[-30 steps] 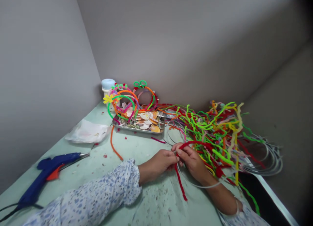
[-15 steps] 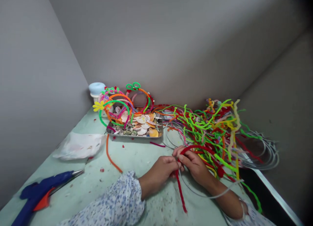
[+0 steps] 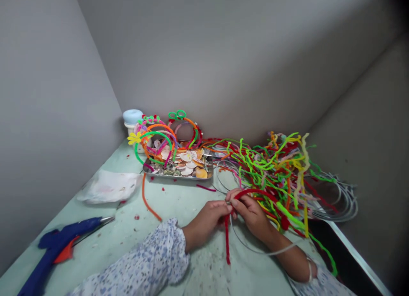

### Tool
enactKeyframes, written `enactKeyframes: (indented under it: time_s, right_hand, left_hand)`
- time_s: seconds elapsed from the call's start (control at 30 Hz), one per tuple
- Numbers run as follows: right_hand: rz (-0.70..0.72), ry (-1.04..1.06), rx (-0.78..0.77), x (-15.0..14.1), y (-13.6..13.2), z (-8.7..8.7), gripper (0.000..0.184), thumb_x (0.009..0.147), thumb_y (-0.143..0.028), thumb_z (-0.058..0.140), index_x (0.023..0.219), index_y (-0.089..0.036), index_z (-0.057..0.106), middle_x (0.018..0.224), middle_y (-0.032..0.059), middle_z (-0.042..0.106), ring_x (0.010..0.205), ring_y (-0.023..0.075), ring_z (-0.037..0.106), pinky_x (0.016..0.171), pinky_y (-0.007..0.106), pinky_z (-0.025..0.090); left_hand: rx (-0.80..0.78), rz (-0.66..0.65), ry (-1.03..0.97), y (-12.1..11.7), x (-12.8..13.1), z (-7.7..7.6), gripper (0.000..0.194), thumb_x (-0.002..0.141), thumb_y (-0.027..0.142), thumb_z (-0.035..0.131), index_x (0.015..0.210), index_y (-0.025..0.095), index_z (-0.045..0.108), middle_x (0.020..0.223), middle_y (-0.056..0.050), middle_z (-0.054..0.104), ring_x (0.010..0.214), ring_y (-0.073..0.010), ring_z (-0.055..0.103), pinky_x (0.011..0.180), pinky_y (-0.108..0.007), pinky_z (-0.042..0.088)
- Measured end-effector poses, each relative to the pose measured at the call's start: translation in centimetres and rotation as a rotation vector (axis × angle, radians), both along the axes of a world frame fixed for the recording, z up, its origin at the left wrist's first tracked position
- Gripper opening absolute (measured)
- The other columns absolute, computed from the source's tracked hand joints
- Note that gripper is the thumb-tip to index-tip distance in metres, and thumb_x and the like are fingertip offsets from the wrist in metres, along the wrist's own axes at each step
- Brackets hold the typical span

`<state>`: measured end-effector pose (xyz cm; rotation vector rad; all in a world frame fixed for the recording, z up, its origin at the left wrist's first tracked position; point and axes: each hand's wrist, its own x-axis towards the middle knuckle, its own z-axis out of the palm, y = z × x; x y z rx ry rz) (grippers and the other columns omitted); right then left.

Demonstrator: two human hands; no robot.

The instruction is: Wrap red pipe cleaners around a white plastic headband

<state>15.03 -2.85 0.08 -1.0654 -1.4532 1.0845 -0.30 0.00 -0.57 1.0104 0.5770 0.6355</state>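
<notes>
A red pipe cleaner [image 3: 227, 242] passes between my two hands, which meet over the near part of the table. One end dangles below the fingers; the rest arches over my right hand toward the heap. My left hand [image 3: 209, 221] pinches the red pipe cleaner near its hanging end. With thumb and fingers closed, my right hand [image 3: 251, 210] grips it just beside. A grey wire [image 3: 252, 247] also runs from the fingers, curving below the right hand and across that forearm. The exact spot where wire and pipe cleaner meet is hidden by the fingertips.
Behind the hands lies a tangled heap of colourful pipe cleaners [image 3: 271, 159], with coiled grey wire [image 3: 347, 202] at its right. A metal tray [image 3: 179, 177] holds shells and pipe-cleaner headbands. Left are a plastic bag [image 3: 110, 187], a blue glue gun [image 3: 70, 232] and a lidded jar [image 3: 132, 117].
The hanging end of the red pipe cleaner has swung left and now drops nearly straight down. Both hands stay closed together. The camera view has shifted slightly.
</notes>
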Motion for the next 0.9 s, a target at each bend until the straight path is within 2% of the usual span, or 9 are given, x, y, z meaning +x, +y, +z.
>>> enactKeyframes:
  time_s: [0.17,0.27,0.43,0.57,0.73,0.9]
  right_hand:
    - [-0.019,0.011,-0.045,0.0,0.3,0.0,0.021,0.09,-0.038,0.05,0.09,-0.018,0.056,0.072,-0.0017,0.051,0.057,0.0104,0.048,0.056,0.025,0.04]
    - [-0.046,0.056,-0.047,-0.2,0.7,0.0,0.023,0.088,-0.041,0.054,0.088,-0.018,0.056,0.069,-0.0025,0.052,0.054,0.01,0.049,0.054,0.024,0.04]
    - [-0.049,0.102,-0.074,-0.7,1.1,0.6,0.025,0.086,-0.043,0.056,0.086,-0.018,0.056,0.063,-0.0043,0.051,0.049,0.0102,0.052,0.049,0.024,0.041]
    - [-0.071,0.133,-0.107,-1.1,1.3,0.8,0.026,0.086,-0.044,0.055,0.09,-0.018,0.056,0.059,-0.0056,0.05,0.047,0.0115,0.055,0.048,0.024,0.042]
    - [-0.166,0.173,-0.109,-1.3,1.4,-0.2,0.029,0.084,-0.046,0.057,0.091,-0.018,0.057,0.055,-0.0054,0.05,0.048,0.0126,0.055,0.049,0.025,0.045]
    - [-0.202,0.215,-0.13,-1.2,1.1,-1.4,0.032,0.085,-0.046,0.057,0.097,-0.017,0.056,0.056,-0.0048,0.053,0.05,0.0128,0.055,0.051,0.025,0.045]
  left_hand:
    - [-0.107,-0.021,-0.218,0.1,0.0,-0.1,0.013,0.07,0.023,0.05,0.064,0.012,0.056,0.071,-0.007,0.058,0.067,-0.014,0.048,0.062,-0.025,0.035]
    - [-0.172,-0.019,-0.243,0.2,-0.2,0.2,0.006,0.069,0.017,0.051,0.067,0.013,0.055,0.074,-0.007,0.059,0.067,-0.0133,0.049,0.06,-0.024,0.035]
    - [-0.273,-0.021,-0.251,0.4,-0.6,0.9,0.007,0.072,0.017,0.052,0.072,0.012,0.057,0.076,-0.007,0.059,0.068,-0.0128,0.052,0.06,-0.022,0.038]
    - [-0.335,-0.038,-0.295,0.8,-0.8,0.6,0.007,0.073,0.016,0.053,0.076,0.012,0.058,0.079,-0.007,0.06,0.068,-0.0118,0.054,0.059,-0.021,0.039]
    - [-0.37,-0.051,-0.315,1.2,-0.8,-0.1,0.01,0.074,0.016,0.053,0.077,0.01,0.06,0.081,-0.008,0.06,0.067,-0.0117,0.054,0.057,-0.021,0.04]
    - [-0.372,-0.055,-0.338,1.0,-0.7,0.3,0.009,0.072,0.012,0.056,0.077,0.008,0.062,0.077,-0.009,0.06,0.067,-0.0119,0.055,0.061,-0.02,0.04]
